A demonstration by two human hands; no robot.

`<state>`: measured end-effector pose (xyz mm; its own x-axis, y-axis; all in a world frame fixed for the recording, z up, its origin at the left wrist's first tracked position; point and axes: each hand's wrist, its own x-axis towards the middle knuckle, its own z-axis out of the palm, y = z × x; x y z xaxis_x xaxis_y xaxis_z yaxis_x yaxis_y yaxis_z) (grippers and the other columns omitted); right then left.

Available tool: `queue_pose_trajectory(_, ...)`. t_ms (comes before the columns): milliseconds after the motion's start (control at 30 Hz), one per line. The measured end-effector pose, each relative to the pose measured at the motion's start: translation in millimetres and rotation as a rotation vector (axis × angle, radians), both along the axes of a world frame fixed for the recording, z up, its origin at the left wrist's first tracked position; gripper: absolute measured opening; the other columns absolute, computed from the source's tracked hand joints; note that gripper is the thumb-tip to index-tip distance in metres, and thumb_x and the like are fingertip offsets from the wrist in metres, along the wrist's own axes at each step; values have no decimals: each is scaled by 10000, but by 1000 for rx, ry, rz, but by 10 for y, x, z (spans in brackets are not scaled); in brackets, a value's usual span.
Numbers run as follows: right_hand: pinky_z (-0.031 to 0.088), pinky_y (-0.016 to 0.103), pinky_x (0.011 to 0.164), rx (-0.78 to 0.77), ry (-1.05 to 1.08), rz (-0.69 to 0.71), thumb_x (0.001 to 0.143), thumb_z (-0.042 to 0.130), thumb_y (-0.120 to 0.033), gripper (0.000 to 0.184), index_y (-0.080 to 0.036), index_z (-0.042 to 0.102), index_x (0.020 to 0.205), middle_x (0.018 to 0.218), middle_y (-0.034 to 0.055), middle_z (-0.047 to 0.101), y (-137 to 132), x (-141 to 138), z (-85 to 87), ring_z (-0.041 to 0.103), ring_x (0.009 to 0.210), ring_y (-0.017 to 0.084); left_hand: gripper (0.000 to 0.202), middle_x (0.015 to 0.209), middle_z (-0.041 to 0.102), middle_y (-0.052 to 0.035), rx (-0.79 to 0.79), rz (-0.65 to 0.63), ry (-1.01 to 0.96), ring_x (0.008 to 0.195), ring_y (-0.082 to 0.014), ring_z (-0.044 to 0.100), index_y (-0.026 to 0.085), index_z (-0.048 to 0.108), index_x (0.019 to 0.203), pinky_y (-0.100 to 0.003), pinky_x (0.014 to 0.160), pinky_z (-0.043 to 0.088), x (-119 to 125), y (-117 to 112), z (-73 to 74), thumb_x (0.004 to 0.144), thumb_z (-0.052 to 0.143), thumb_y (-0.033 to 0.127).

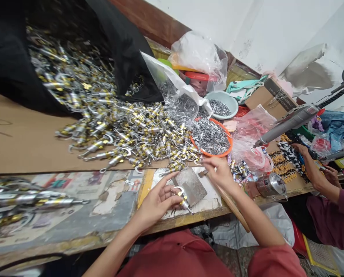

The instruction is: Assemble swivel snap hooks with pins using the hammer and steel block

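My left hand (pixel 163 196) pinches a silver-and-yellow hooked metal piece (pixel 183 198) between thumb and fingers, at the near side of a flat steel block (pixel 192 188). Just short of the orange basin (pixel 231 144), my right hand (pixel 219 171) has its fingers drawn together; whatever may be in them is too small to make out. Under my right forearm lies a hammer (pixel 229 204), its wooden handle slanting over the bench edge. Small flat metal parts (pixel 211 136) fill the basin. A large heap of similar hooked pieces (pixel 137 130) spreads to the left of it.
More hooked pieces spill from a black bag (pixel 126 50), and another pile (pixel 30 204) lies at the near left. A pale blue bowl (pixel 232 100) holds small metal pins. An electric screwdriver (pixel 287 123) hangs at right, near a metal tin (pixel 271 185) and a co-worker's arms (pixel 319 173).
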<state>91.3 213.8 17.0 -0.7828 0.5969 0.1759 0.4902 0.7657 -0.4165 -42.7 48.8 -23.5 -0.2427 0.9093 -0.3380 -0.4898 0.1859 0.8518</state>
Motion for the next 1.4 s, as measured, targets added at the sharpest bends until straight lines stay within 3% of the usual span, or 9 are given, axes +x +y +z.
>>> queue_pose_trajectory(100,465,247,664,50,88,255,817,456,-77,226,-175,636,911,805,47,652,-522,88,-75,583,732,150,775,703,578,37,1,7,-13,570,-129,595,185,328,1256,-280,560,526,1,1,-16,583,705,253)
queue_pose_trajectory(200,446,261,641,216,26,275,783,430,-27,252,-161,620,881,793,62,626,-807,100,-125,558,729,168,767,692,569,48,7,9,-23,568,-117,574,189,341,1248,-290,576,531,4,7,-6,583,717,249)
queue_pose_trajectory(433,407,287,593,400,-202,227,703,503,-40,166,-158,588,785,726,52,549,-905,11,-65,487,675,183,754,699,577,49,12,20,-41,575,-103,558,180,362,1240,-255,554,524,14,19,-19,579,722,224)
queue_pose_trajectory(667,415,313,634,326,-280,249,723,458,2,266,-126,579,923,790,73,529,-1060,41,16,466,729,202,731,686,594,51,1,33,-49,544,-90,563,170,400,1207,-210,507,500,16,16,-22,557,732,203)
queue_pose_trajectory(800,430,290,648,200,-134,213,758,388,10,417,-146,552,1108,849,74,539,-964,215,-50,481,751,185,730,658,596,59,-13,38,-45,531,-104,586,161,407,1197,-231,518,512,19,13,14,548,734,221)
queue_pose_trajectory(900,442,311,731,200,3,-29,836,359,-60,421,-197,512,1204,938,86,543,-676,458,-179,512,852,191,739,649,601,58,-37,42,-34,528,-122,608,155,415,1190,-249,524,522,15,13,35,529,737,225)
queue_pose_trajectory(1100,472,353,767,-30,-224,-243,847,498,-292,334,-160,525,1153,951,94,583,-293,856,-465,565,888,227,729,634,604,59,-42,66,-34,523,-125,608,155,436,1174,-251,515,527,12,16,50,515,740,219)
queue_pose_trajectory(1233,485,325,787,-47,24,-227,868,470,-289,312,-177,492,1159,1040,87,589,-484,880,-307,580,917,204,726,639,610,55,-41,62,-38,517,-119,606,159,440,1179,-241,512,524,11,18,42,520,741,213)
queue_pose_trajectory(1400,484,272,766,69,-21,89,911,383,-169,453,-257,340,1353,1026,64,616,-809,821,62,597,906,173,724,627,619,54,-63,75,-24,504,-124,609,172,446,1181,-245,509,525,14,24,34,521,741,212)
